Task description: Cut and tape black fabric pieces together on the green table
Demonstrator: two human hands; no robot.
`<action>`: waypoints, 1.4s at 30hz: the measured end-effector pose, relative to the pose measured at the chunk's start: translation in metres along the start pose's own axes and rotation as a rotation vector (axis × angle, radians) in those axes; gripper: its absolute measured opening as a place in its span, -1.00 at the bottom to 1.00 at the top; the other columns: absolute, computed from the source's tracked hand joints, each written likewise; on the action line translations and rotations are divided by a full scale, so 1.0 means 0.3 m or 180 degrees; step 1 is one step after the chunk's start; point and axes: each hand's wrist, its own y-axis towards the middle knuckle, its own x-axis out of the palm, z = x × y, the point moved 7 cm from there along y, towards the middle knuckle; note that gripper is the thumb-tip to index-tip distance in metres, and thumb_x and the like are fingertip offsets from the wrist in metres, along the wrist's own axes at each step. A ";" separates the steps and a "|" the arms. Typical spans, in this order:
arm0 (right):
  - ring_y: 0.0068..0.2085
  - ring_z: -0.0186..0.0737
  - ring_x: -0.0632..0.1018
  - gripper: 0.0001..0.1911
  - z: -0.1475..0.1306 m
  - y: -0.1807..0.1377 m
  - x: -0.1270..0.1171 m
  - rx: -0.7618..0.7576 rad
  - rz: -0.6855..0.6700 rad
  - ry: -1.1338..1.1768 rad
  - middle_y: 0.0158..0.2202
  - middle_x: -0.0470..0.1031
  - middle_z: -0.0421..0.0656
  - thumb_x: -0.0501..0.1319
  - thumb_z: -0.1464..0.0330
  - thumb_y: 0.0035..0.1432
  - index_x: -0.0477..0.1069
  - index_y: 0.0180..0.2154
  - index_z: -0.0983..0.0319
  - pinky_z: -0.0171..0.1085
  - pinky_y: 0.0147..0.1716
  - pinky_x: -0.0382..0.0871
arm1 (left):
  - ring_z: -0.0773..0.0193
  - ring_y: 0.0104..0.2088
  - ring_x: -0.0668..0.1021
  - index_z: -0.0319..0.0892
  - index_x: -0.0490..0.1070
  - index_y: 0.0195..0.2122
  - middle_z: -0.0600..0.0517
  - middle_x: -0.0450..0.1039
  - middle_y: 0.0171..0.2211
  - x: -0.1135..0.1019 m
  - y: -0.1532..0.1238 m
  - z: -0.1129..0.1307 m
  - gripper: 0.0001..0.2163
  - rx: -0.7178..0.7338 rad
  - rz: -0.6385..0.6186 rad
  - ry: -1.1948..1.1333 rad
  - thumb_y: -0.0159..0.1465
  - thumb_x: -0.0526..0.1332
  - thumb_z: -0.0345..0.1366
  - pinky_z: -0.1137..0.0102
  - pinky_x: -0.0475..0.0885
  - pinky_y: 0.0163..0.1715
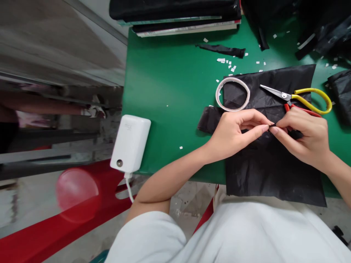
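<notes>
My left hand point(234, 133) and my right hand point(305, 137) meet over a sheet of black fabric point(274, 171) that hangs past the table's front edge. Between their pinched thumbs and forefingers is a small piece of black fabric point(272, 125); most of it is hidden by the fingers. Just beyond my left hand, a roll of white tape point(219, 95) lies partly on the sheet. Scissors point(287, 96) with one yellow and one red handle rest behind my right hand, blades pointing left. A folded black strip point(210, 119) sticks out left of my left hand.
On the green table point(164, 91) a white power bank point(131, 142) with a cable stands at the left edge. A stack of black folded material point(175, 11) lies at the back. A narrow black strip point(222, 50) and several white paper scraps point(233, 68) lie nearer. A red stool point(68, 215) is at left.
</notes>
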 end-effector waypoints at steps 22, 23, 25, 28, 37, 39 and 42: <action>-0.50 -0.22 0.36 -0.75 0.005 -0.034 0.013 0.0191 0.0141 -0.0705 -0.52 0.31 -0.22 0.29 0.16 0.17 0.32 -0.33 0.17 -0.22 -0.50 0.26 | 0.36 -0.42 0.57 -0.26 0.49 -0.37 -0.02 0.59 -0.37 -0.004 0.009 -0.042 -0.64 -0.0178 0.0385 -0.0242 0.16 0.38 0.00 0.46 0.51 -0.38; -0.49 -0.22 0.37 -0.74 0.009 -0.036 0.019 0.0247 0.0075 -0.0637 -0.51 0.32 -0.22 0.28 0.15 0.17 0.33 -0.31 0.18 -0.23 -0.49 0.27 | 0.37 -0.42 0.56 -0.25 0.47 -0.38 -0.02 0.58 -0.38 -0.003 0.009 -0.040 -0.64 -0.0158 0.0369 -0.0257 0.17 0.37 0.00 0.47 0.50 -0.39; -0.47 -0.22 0.39 -0.75 0.011 -0.037 0.034 0.0278 -0.0046 -0.0494 -0.50 0.33 -0.21 0.28 0.16 0.18 0.32 -0.31 0.19 -0.24 -0.49 0.27 | 0.38 -0.43 0.55 -0.24 0.44 -0.39 -0.01 0.57 -0.39 0.000 0.007 -0.038 -0.64 -0.0126 0.0347 -0.0278 0.19 0.36 0.00 0.48 0.48 -0.41; -0.48 -0.24 0.40 -0.81 0.003 -0.034 0.044 0.0196 -0.0083 -0.0375 -0.52 0.35 -0.21 0.27 0.27 0.20 0.30 -0.36 0.18 -0.25 -0.50 0.24 | 0.36 -0.40 0.55 -0.23 0.43 -0.38 0.00 0.56 -0.39 0.006 0.003 -0.037 -0.66 -0.0069 0.0314 -0.0281 0.21 0.35 -0.02 0.48 0.49 -0.37; -0.54 -0.29 0.37 -0.82 -0.001 -0.025 0.027 0.0159 0.0165 -0.0296 -0.58 0.38 -0.23 0.21 0.48 0.19 0.28 -0.43 0.17 -0.27 -0.58 0.18 | 0.36 -0.34 0.55 -0.23 0.49 -0.37 0.02 0.54 -0.37 0.005 0.013 -0.041 -0.68 0.0141 0.0302 -0.0242 0.20 0.36 -0.03 0.46 0.48 -0.25; -0.53 -0.29 0.38 -0.83 -0.002 -0.025 0.026 0.0139 0.0172 -0.0284 -0.58 0.38 -0.23 0.21 0.49 0.19 0.29 -0.42 0.17 -0.26 -0.57 0.18 | 0.37 -0.34 0.54 -0.22 0.48 -0.35 0.02 0.52 -0.36 0.001 0.015 -0.040 -0.70 0.0185 0.0251 -0.0239 0.21 0.36 -0.04 0.47 0.47 -0.27; -0.53 -0.27 0.39 -0.85 -0.003 -0.026 0.029 0.0113 0.0126 -0.0335 -0.58 0.38 -0.23 0.20 0.49 0.19 0.31 -0.41 0.16 -0.25 -0.55 0.20 | 0.35 -0.32 0.54 -0.21 0.48 -0.27 0.00 0.52 -0.31 0.000 0.017 -0.033 -0.72 0.0269 0.0088 -0.0151 0.23 0.34 -0.07 0.46 0.47 -0.28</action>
